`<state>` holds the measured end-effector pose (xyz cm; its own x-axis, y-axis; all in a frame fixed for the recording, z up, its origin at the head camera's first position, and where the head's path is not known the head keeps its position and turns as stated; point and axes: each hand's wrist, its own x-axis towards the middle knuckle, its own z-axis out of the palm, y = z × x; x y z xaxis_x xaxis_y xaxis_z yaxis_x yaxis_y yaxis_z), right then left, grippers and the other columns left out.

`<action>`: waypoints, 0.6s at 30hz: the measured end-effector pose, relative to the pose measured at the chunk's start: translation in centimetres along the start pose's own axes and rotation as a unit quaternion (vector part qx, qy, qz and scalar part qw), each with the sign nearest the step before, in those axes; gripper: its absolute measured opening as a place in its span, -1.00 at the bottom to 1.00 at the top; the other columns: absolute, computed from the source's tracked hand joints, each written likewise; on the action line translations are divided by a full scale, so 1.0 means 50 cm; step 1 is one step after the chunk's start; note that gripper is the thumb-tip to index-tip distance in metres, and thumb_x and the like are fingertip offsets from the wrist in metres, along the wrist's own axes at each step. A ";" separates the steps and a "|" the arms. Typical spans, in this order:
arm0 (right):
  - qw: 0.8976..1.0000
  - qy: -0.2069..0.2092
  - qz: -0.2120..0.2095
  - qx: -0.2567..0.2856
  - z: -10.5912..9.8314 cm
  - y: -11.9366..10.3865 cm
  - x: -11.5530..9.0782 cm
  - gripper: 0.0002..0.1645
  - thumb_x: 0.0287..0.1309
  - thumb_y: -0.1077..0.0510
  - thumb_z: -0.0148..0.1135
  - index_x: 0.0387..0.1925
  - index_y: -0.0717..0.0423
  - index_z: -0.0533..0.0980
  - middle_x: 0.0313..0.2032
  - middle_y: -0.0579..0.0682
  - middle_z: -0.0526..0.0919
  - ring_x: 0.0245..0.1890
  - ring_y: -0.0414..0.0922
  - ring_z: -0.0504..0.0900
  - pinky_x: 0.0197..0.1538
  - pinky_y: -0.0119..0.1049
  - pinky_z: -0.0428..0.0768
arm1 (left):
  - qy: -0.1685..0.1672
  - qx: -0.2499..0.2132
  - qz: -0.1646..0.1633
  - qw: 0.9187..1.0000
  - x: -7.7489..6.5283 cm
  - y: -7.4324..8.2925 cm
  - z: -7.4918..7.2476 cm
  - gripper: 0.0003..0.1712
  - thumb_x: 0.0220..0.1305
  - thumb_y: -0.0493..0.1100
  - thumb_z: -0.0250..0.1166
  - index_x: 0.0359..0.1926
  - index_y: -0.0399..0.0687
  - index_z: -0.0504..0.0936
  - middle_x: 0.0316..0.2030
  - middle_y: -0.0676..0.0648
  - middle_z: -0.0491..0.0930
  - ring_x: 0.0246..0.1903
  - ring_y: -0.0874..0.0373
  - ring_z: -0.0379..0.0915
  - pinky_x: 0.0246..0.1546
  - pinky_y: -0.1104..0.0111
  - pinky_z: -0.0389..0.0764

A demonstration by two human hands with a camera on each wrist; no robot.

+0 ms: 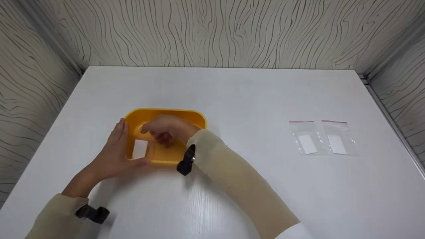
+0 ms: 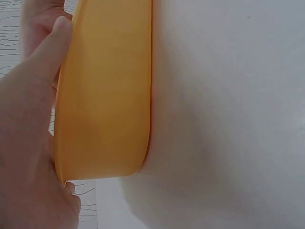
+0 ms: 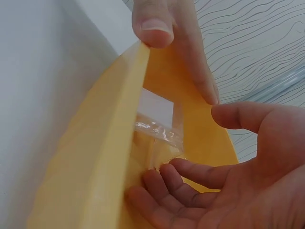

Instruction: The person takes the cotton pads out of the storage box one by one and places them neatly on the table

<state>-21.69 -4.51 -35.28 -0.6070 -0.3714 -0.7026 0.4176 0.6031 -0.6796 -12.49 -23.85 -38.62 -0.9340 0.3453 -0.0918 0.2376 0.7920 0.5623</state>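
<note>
A yellow plastic bin (image 1: 186,114) stands on the white table, left of the middle. My left hand (image 1: 111,152) holds its left end, thumb at the front rim and fingers along the far left corner. Inside the bin lies a clear zip bag (image 3: 164,133) with a white card (image 1: 140,148) in it, against the left end. Reaching in over the front right is my right hand (image 1: 167,127). In the right wrist view its fingertips (image 3: 178,164) are loosely bent at the bag's edge, and the thumb stands apart from them.
Two more clear zip bags with red seals, a left one (image 1: 307,142) and a right one (image 1: 337,142), lie side by side on the right of the table (image 1: 245,99). Each holds a white card. Wood-patterned panels (image 1: 206,33) enclose the back and sides.
</note>
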 end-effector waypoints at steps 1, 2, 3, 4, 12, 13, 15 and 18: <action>1.000 0.003 -0.003 0.004 0.001 0.000 -0.002 -0.63 0.32 -0.13 0.31 -0.30 0.12 0.59 -0.47 -0.02 0.45 -0.42 -0.09 0.48 -0.11 -0.34 0.61 | 0.001 0.000 -0.001 1.000 0.000 0.000 0.000 0.55 0.12 0.33 0.46 0.55 -0.38 -0.45 0.57 -0.33 -0.54 0.55 -0.36 -0.51 0.40 -0.37 -0.09; 1.000 0.010 -0.003 0.007 0.002 0.000 -0.005 -0.64 0.31 -0.12 0.32 -0.27 0.11 0.59 -0.43 -0.01 0.49 -0.39 -0.08 0.53 -0.07 -0.32 0.64 | 0.001 -0.001 -0.001 1.000 0.000 0.000 0.000 0.55 0.11 0.33 0.46 0.55 -0.38 -0.45 0.57 -0.33 -0.54 0.55 -0.35 -0.50 0.40 -0.37 -0.08; 1.000 0.017 -0.001 0.011 0.004 0.000 -0.008 -0.64 0.30 -0.12 0.34 -0.22 0.10 0.60 -0.38 0.00 0.54 -0.34 -0.06 0.57 -0.04 -0.29 0.67 | 0.002 -0.001 -0.002 1.000 0.000 0.000 0.000 0.55 0.11 0.33 0.46 0.55 -0.37 -0.46 0.58 -0.32 -0.54 0.55 -0.35 -0.50 0.40 -0.38 -0.07; 1.000 0.022 0.000 0.014 0.006 -0.001 -0.011 -0.64 0.29 -0.12 0.35 -0.16 0.09 0.61 -0.32 0.01 0.59 -0.29 -0.05 0.62 -0.02 -0.27 0.68 | 0.001 -0.002 -0.003 1.000 -0.001 0.001 0.000 0.55 0.11 0.33 0.46 0.55 -0.37 -0.46 0.58 -0.33 -0.54 0.55 -0.35 -0.50 0.40 -0.38 -0.08; 1.000 0.022 0.018 0.009 0.013 -0.011 -0.017 -0.63 0.30 -0.13 0.34 -0.01 -0.01 0.56 -0.15 0.01 0.63 -0.21 -0.02 0.67 -0.04 -0.27 0.70 | 0.000 -0.003 -0.003 1.000 -0.001 -0.001 0.000 0.55 0.12 0.33 0.46 0.55 -0.37 -0.46 0.58 -0.32 -0.55 0.55 -0.34 -0.52 0.40 -0.37 -0.09; 1.000 0.021 0.017 0.005 0.012 -0.011 -0.017 -0.65 0.31 -0.13 0.33 -0.03 -0.02 0.57 -0.20 0.01 0.63 -0.24 -0.03 0.66 -0.04 -0.27 0.70 | 0.000 -0.003 -0.003 1.000 -0.001 -0.002 -0.001 0.55 0.12 0.33 0.46 0.55 -0.37 -0.46 0.58 -0.32 -0.55 0.55 -0.34 -0.52 0.40 -0.37 -0.09; 1.000 0.013 0.013 -0.006 0.011 -0.011 -0.016 -0.65 0.32 -0.13 0.31 -0.04 -0.02 0.58 -0.28 0.00 0.62 -0.32 -0.04 0.62 -0.03 -0.28 0.68 | 0.000 -0.002 -0.002 1.000 0.000 -0.003 -0.001 0.55 0.12 0.33 0.46 0.55 -0.37 -0.46 0.58 -0.31 -0.55 0.55 -0.34 -0.52 0.40 -0.37 -0.09; 1.000 0.009 0.013 -0.016 0.010 -0.012 -0.015 -0.65 0.32 -0.13 0.31 -0.03 -0.01 0.60 -0.32 0.00 0.60 -0.37 -0.05 0.61 -0.03 -0.29 0.69 | 0.001 -0.001 -0.001 1.000 0.001 -0.003 -0.001 0.55 0.11 0.33 0.47 0.55 -0.37 -0.45 0.58 -0.32 -0.54 0.55 -0.34 -0.50 0.40 -0.36 -0.06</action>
<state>-21.16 -4.94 -34.43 -0.6085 -0.3420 -0.7160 0.4126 0.6344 -0.6537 -12.55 -23.96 -38.67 -0.9350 0.3428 -0.0905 0.2354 0.7911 0.5646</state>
